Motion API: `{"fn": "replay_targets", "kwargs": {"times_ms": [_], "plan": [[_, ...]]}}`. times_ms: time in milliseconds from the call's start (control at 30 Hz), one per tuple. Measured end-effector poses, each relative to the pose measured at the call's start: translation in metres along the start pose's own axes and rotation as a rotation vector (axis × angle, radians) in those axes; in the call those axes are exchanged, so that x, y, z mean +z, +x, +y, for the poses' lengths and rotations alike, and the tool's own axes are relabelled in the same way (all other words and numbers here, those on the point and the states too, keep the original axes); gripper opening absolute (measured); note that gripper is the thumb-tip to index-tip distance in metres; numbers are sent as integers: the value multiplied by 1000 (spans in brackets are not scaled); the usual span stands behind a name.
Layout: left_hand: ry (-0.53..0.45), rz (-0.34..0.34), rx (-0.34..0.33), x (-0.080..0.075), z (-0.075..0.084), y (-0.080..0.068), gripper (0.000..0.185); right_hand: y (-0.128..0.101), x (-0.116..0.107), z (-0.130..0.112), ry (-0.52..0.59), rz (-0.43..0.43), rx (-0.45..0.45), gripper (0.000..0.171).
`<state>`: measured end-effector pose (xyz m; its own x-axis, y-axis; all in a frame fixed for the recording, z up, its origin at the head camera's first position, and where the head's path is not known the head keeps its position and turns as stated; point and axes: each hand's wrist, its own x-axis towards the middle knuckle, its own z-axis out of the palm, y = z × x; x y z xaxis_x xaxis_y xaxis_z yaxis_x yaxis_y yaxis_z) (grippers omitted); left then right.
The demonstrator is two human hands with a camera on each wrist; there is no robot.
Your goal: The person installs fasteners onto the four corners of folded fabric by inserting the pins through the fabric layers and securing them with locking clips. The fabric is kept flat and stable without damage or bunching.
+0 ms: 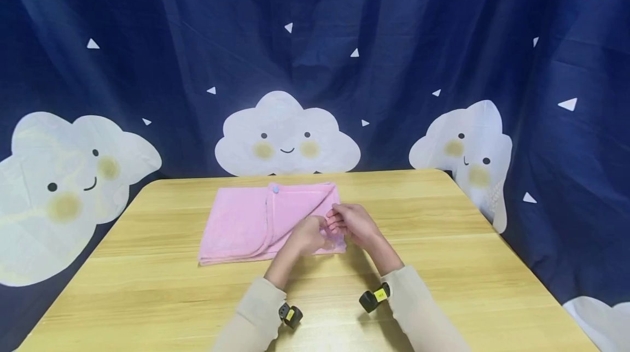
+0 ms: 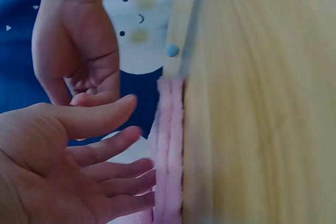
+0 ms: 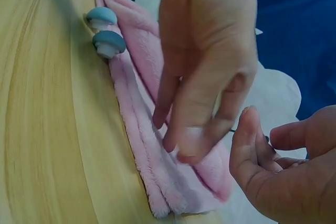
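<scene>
A pink plush towel [image 1: 241,221] lies folded on the table, with a blue button [image 1: 275,189] at its back edge. One layer is turned diagonally across its right half. Over that right part is my left hand [image 1: 309,235]; its fingers appear loosely extended beside the towel's edge in the left wrist view, holding nothing. My right hand [image 1: 356,223] hovers at the towel's right end, fingers loosely curled and thumb near the fingertips, with nothing visible in it. Both hands are close together. In the right wrist view, two blue-topped knobs [image 3: 108,43] show beside the layered pink edge.
The wooden table [image 1: 162,297] extends around the towel on every side. Behind it hangs a dark blue curtain [image 1: 305,62] with white smiling clouds and small triangles. Each wrist wears a small black camera [image 1: 290,315].
</scene>
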<state>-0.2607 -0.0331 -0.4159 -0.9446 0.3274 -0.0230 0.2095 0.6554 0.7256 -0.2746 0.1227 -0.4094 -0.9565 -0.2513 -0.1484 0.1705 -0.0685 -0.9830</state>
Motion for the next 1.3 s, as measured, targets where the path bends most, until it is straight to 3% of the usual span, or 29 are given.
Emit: {"fn": "replay_targets", "kwargs": {"times_ms": [167,467,633,767,1033,1167,1300], "plan": [[104,-42,-15,6,1,1,32,0,0,0,-1,14,2,32],[177,12,59,9,-6,1,20,0,0,1,-12,13,-3,32],[155,45,91,9,-9,2,9,0,-1,1,-12,15,-4,32],[109,94,78,4,-9,2,7,0,-1,0,-36,25,4,32],[-18,231,15,-13,-10,3,4,-6,-10,-7,-269,-26,6,43],[-75,244,-13,-19,-12,3,4,-6,-16,-5,-325,-74,22,53],[-104,231,-20,-23,-11,1,5,-2,-18,4,-348,-60,29,60]]}}
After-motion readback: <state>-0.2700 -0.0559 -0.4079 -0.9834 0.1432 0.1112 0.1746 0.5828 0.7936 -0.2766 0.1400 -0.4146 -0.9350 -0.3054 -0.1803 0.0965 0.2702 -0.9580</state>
